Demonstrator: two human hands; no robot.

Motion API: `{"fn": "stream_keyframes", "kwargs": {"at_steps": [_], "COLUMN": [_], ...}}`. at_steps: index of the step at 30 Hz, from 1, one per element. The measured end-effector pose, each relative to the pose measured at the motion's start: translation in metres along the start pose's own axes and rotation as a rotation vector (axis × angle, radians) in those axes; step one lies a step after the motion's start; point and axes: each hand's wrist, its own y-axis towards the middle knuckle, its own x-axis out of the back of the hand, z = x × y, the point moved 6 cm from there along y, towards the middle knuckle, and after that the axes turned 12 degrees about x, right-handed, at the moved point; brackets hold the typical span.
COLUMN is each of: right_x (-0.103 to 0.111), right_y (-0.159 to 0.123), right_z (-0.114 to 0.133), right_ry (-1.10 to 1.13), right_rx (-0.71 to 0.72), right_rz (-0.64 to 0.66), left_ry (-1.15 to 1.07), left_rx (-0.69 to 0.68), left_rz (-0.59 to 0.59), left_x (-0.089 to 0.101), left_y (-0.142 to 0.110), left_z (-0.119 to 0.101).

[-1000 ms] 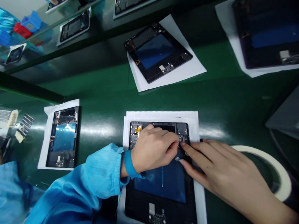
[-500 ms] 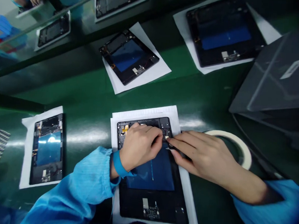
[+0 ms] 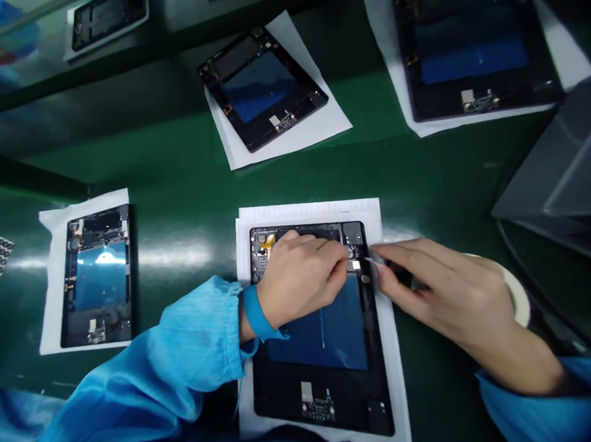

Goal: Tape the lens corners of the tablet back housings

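Note:
An opened tablet (image 3: pixel 277 396) lies on white paper (image 3: pixel 400 387), its dark inside facing up with a large blue panel (image 3: pixel 328 340) and small circuit parts. My left hand (image 3: pixel 302 275), with a blue strap (image 3: pixel 259 315) at the wrist, rests over the tablet's upper part. Its fingers are curled, and whatever they may pinch is hidden. Off the tablet's upper right edge, my right hand (image 3: pixel 451 290) pinches a thin, pale, pointed tool (image 3: pixel 372 260). The tool's tip points left over the tablet's edge, and most of its length is hidden by my fingers.
More opened tablets lie on paper: one at left (image 3: pixel 99 282), one at back centre (image 3: pixel 263 89), one at back right (image 3: pixel 475 58). A tape roll (image 3: pixel 516 294) sits partly behind my right hand. A dark grey box-like object (image 3: pixel 573 171) stands at right.
The view has shifted, so the tablet appears further right. My right hand has drawn back a little to the right, uncovering the tablet's upper right corner. My left hand stays over the tablet.

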Motion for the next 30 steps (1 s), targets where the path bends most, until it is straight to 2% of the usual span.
{"fn": "stream_keyframes", "kwargs": {"at_steps": [8,14,30], "right_x": [-0.009,-0.012,-0.013], "right_y": [0.017,0.012,0.011], "right_z": [0.010,0.009,0.009], "right_ry": [-0.195,-0.213,-0.202], "right_rx": [0.057,0.052,0.069], "right_rz": [-0.004,0.026,0.043], "left_ry": [0.017,0.025,0.027], "left_rx": [0.001,0.004,-0.013], "left_rz": [0.040,0.058,0.006], "left_x": [-0.003,-0.004,-0.002], "left_y": [0.001,0.000,-0.002], "left_z": [0.001,0.001,0.000]}}
